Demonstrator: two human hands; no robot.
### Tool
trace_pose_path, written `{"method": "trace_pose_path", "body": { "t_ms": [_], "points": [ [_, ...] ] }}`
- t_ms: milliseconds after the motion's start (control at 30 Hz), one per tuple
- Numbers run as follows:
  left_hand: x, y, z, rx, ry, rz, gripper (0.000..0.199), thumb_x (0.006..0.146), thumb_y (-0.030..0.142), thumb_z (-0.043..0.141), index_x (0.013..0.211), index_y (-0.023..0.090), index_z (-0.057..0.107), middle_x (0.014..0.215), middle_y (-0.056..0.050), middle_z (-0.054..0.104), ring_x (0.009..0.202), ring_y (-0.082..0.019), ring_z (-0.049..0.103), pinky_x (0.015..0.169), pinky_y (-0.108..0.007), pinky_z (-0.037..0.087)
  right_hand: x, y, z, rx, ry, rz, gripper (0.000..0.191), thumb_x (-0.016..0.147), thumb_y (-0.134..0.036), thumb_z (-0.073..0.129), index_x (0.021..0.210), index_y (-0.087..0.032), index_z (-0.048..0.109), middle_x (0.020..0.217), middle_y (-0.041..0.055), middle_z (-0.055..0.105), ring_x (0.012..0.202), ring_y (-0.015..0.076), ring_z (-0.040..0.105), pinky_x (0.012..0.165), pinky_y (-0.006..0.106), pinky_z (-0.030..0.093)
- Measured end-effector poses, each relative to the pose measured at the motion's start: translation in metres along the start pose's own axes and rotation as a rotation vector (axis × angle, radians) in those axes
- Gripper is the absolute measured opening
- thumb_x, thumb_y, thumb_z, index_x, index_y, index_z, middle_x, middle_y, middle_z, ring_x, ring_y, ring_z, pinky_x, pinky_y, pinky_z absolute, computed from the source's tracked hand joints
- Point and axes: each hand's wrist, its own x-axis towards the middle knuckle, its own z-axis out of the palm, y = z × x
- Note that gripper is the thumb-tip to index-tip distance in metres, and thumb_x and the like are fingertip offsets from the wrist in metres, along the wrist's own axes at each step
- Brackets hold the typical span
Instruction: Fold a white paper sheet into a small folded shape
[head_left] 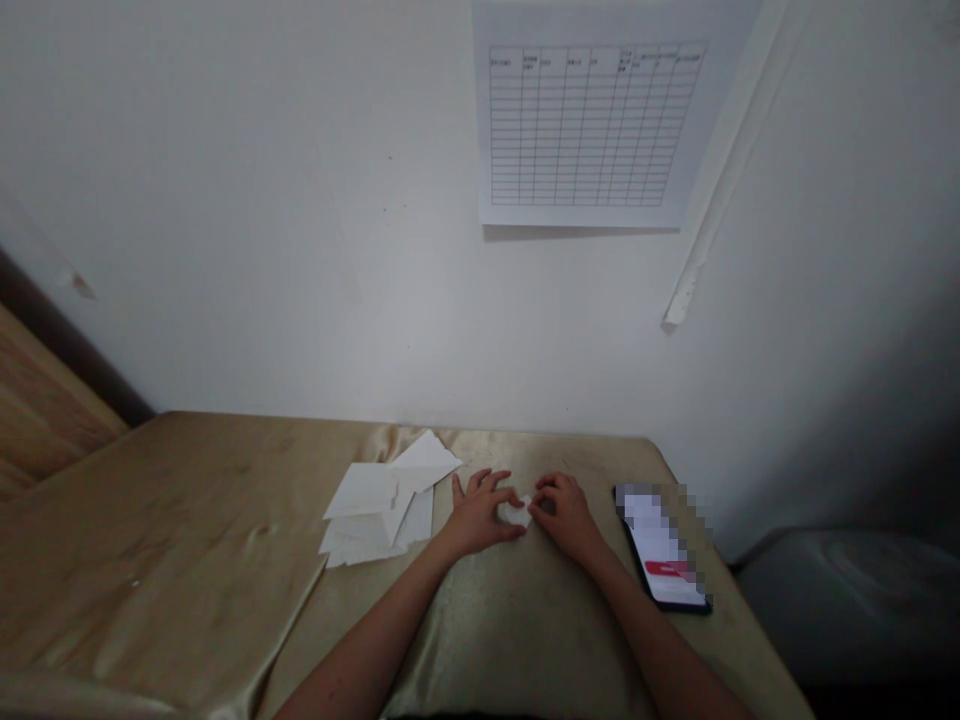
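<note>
Gold-clothed table [225, 520] | hands on small paper [516, 514] | phone [664, 550] right, sheets [371, 492] left

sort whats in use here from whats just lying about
In use:
- small paper, at the fingertips of the left hand and right hand
- paper pile beside the left hand, probably

Just there:
- phone, right of the right hand
- chart on the wall
</note>
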Motion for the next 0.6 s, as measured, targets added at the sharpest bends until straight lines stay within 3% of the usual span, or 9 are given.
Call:
{"method": "trace_pose_path", "body": {
  "t_ms": [600],
  "points": [
    [0.0027,-0.0052,0.0042,0.005,-0.009,-0.001,0.049,0.065,0.050,0.085,0.109,0.040,0.068,0.156,0.002,0.041,0.147,-0.040,0.022,0.109,-0.079,-0.001,-0.0002,-0.0059,0.0025,-0.026,0.032,0.018,0.006,0.079,-0.020,0.069,0.074,-0.022,0.072,0.107,0.0091,0.066,0.109,0.0263,0.056,0.099,0.041,0.043]
  ]
}}
